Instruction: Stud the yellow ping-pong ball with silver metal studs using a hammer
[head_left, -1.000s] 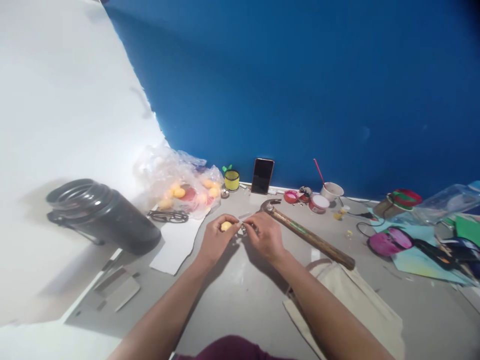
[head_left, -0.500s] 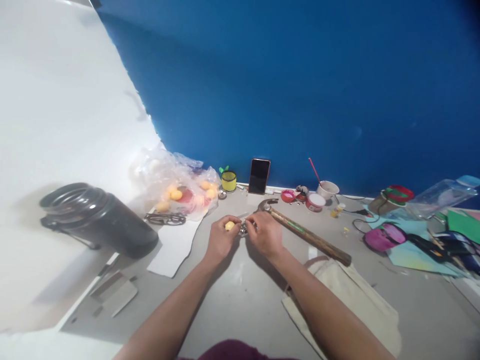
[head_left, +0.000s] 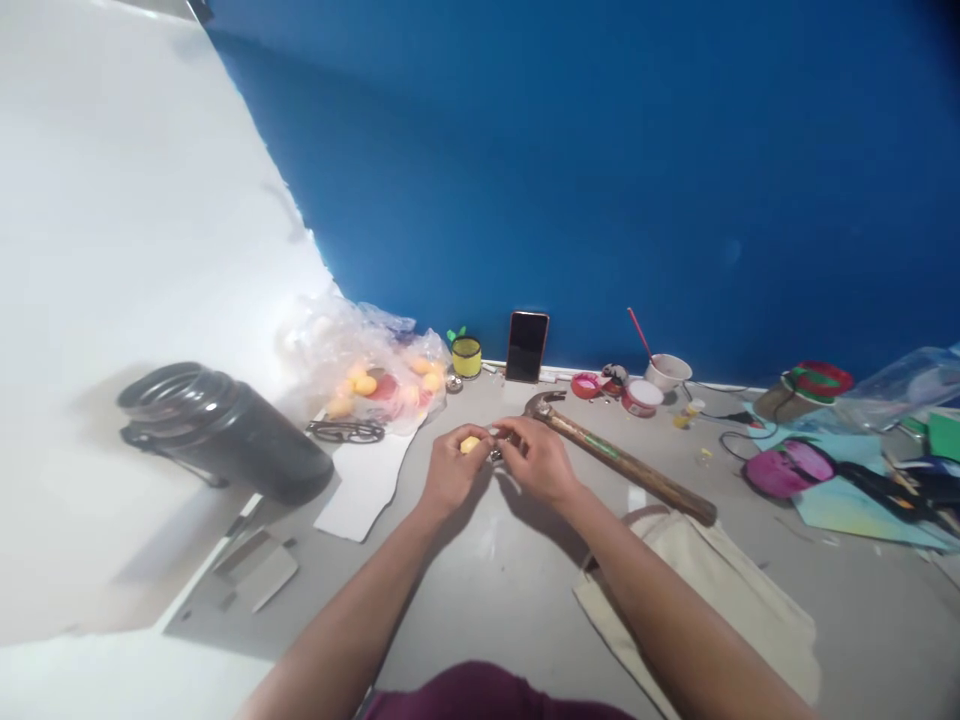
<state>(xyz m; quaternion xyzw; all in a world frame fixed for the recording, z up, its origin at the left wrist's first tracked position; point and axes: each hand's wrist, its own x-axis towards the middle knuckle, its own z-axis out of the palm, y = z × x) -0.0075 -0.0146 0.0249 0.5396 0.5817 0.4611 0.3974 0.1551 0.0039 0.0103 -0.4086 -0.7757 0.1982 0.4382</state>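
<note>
My left hand [head_left: 456,468] is closed around a small yellow ball [head_left: 469,444], low in the middle of the view. Thumb and fingers of my right hand [head_left: 536,460] pinch at small shiny metal pieces [head_left: 496,453] between the two hands. The fingertips of both hands nearly meet there, and the exact shape of the metal pieces is too small to tell. Just beyond my right hand lies a hammer [head_left: 622,460] with a wooden handle, its claw head pointing left.
A dark bottle [head_left: 232,430] lies at left, near glasses [head_left: 346,431], white paper [head_left: 364,485] and a plastic bag [head_left: 375,370] of yellow balls. A phone [head_left: 527,346] leans on the wall. A cream cloth bag [head_left: 705,590] lies under my right forearm; a cup [head_left: 667,373] stands behind.
The whole view has shifted slightly, so things appear farther right. My hands stay together; my right fingers have moved over the metal pieces, which show less now.
</note>
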